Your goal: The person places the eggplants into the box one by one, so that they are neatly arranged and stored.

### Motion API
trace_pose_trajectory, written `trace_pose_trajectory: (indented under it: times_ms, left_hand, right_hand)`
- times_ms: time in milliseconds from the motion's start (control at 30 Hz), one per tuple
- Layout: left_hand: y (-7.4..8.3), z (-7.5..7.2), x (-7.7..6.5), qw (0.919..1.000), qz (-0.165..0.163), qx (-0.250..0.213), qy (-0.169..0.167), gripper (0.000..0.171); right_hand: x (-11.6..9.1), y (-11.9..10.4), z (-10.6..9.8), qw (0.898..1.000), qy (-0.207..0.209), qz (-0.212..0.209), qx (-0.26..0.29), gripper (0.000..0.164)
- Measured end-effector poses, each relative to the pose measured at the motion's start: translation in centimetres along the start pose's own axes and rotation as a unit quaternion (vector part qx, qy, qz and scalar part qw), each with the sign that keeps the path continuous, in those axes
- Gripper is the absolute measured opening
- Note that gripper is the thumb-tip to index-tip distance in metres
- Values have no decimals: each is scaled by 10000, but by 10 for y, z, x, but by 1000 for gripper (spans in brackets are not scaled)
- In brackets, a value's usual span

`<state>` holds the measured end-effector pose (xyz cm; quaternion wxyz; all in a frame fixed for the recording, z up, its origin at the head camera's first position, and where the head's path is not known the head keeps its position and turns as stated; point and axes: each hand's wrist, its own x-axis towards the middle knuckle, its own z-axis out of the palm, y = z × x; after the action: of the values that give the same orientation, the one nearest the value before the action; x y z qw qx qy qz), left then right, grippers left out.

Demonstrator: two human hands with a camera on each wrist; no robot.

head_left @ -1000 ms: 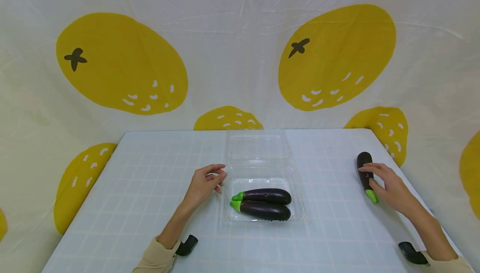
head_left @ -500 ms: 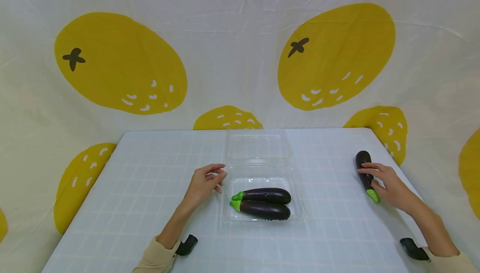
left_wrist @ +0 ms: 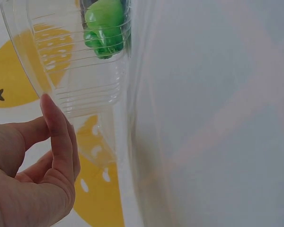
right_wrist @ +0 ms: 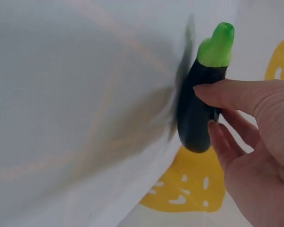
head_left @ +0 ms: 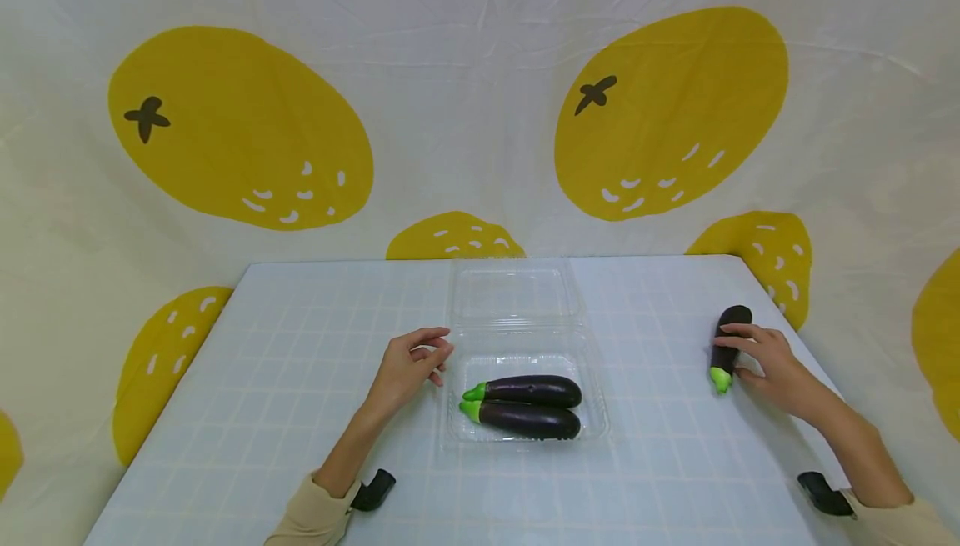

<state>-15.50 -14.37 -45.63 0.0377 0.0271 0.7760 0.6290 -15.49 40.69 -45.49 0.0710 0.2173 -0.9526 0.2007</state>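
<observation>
At the right of the table, my right hand (head_left: 776, 367) pinches a dark eggplant (head_left: 727, 350) between thumb and fingers. Its green stem end points toward me, and the right wrist view shows the thumb across the eggplant (right_wrist: 196, 111) below that green cap. A clear plastic clamshell container (head_left: 596, 363) lies unfolded in the middle, holding two eggplants (head_left: 531, 421) side by side with stems to the left. Beside its left edge is my left hand (head_left: 403, 369), fingers loosely bent and gripping nothing. A fingertip appears at the container's rim (left_wrist: 23, 61); whether it touches, I cannot tell.
The container's lid (head_left: 516, 294) lies flat toward the back edge of the pale checked table (head_left: 322, 321). Behind the table hangs a white cloth (head_left: 465, 112) printed with yellow fruit. A black device sits at each wrist.
The eggplant at the right has turned in my right hand: its green end has swung left and its dark end slightly right. My left hand and the container have stayed put.
</observation>
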Motion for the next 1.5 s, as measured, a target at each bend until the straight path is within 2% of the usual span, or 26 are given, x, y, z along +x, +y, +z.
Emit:
trace_pose_trajectory:
  times_ms: [233,367,767,1033,1367,1500]
  left_hand:
    - [1,0,0,9999,-8,-101,-44,39]
    - [2,0,-1,9999,10,-149,-43,40]
    - [-2,1,1,9996,-11,-262,-77,38]
    - [1,1,-1,9997,-26,-241,-20,38]
    - [-3,0,1,9997,71,-221,-13,39]
    - [-3,0,1,9997,30,-233,-21,37]
  right_hand:
    - [3,2,8,9976,457,-495,-172,53]
    - [5,3,10,9959,529,-632,-364,53]
    - [8,-1,7,9955,556,-394,-656,50]
    - [10,0,8,9917,714,-608,-884,48]
    - [10,-8,5,9974,350,-173,-614,46]
    - [10,-11,3,9974,372,-146,-603,48]
